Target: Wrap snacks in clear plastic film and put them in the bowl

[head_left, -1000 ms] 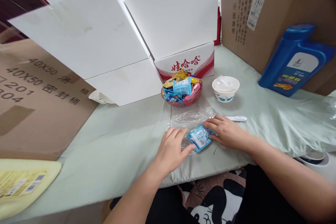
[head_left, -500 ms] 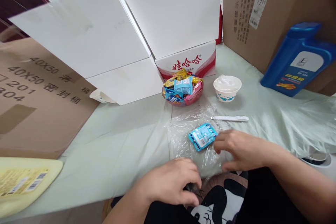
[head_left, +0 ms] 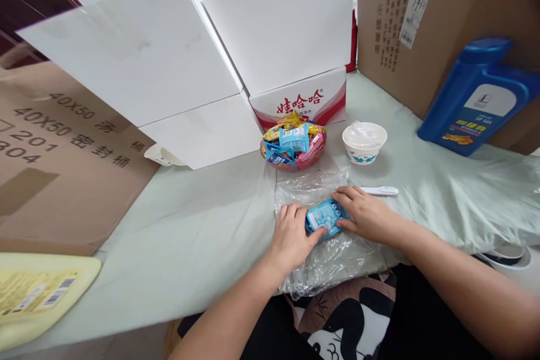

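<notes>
On a crinkled clear plastic sheet [head_left: 323, 267] lies a blue printed packet [head_left: 327, 216], or a small stack of them; I cannot tell which. My left hand [head_left: 293, 233] grips its left end, with the thumb on the near edge. At the right end, my right hand [head_left: 365, 214] holds it between thumb and fingers. The fingers of both hands cover parts of its edges. Just beyond my right hand, a white-handled tool [head_left: 382, 190] lies partly hidden by that hand.
Behind the sheet stands a clear reddish bowl [head_left: 291, 167] of wrapped snacks. Right of it is a paper bowl [head_left: 365, 152] with crumpled clear plastic inside. White boxes [head_left: 189, 67] rise at the back. A blue jug [head_left: 472, 107] stands right; a pale yellow container [head_left: 37, 292] is near left.
My left hand has moved up from the table's front edge onto the packet's left end. My right hand has shifted up and left slightly and now grips the right end.
</notes>
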Demonstrator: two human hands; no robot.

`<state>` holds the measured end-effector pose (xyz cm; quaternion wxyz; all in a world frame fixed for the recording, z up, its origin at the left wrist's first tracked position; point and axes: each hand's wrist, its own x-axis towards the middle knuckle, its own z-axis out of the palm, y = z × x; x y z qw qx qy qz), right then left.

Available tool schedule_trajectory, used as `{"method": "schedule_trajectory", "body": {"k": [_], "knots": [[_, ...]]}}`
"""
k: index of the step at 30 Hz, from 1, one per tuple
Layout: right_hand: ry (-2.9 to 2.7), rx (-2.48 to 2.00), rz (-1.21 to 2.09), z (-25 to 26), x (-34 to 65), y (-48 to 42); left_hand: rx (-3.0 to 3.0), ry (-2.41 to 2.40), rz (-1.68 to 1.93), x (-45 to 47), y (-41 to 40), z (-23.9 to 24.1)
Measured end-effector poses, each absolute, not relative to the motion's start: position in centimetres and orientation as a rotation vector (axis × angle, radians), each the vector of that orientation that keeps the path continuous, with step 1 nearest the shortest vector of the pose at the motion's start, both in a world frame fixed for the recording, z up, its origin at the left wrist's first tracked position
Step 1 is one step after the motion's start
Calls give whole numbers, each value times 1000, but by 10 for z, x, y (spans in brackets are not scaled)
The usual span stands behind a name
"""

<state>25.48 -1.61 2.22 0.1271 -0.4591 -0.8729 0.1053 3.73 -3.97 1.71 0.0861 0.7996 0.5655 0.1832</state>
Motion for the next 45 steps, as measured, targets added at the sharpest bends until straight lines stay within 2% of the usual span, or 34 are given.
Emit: {"method": "schedule_trajectory", "body": {"k": [6, 12, 16, 19, 21, 25, 28, 30, 35, 39, 43, 45], "knots": [[-2569, -1287, 410, 24, 262, -14, 2335, 1451, 817, 37, -50, 20], [-2607, -1287, 471, 32, 265, -14, 1855, 1297, 971, 20, -46, 22], [-2639, -1289, 449, 31, 266, -15, 1610, 1376, 1401, -7, -5, 58], [-2642, -1276, 441, 28, 267, -14, 1634, 1451, 1724, -26, 49, 98], [-2643, -1274, 441, 27, 268, -12, 1703, 1480, 1815, -31, 86, 119], [-2635, -1268, 443, 25, 269, -11, 1951, 1641, 1558, -20, 138, 124], [-2630, -1255, 451, 25, 270, -11, 2029, 1567, 1176, -8, 151, 110], [-2635, -1243, 446, 26, 270, -11, 2040, 1494, 1072, -5, 150, 105], [-2643, -1226, 414, 27, 269, -11, 2171, 1406, 1195, -11, 119, 113], [-2622, -1255, 311, 23, 267, -13, 2382, 1452, 1342, -3, 57, 105], [-2624, -1286, 276, 17, 264, -17, 2512, 1088, 642, 9, -7, 71], [-2643, -1294, 299, 15, 262, -19, 2557, 1213, 410, 4, -21, 51]]}}
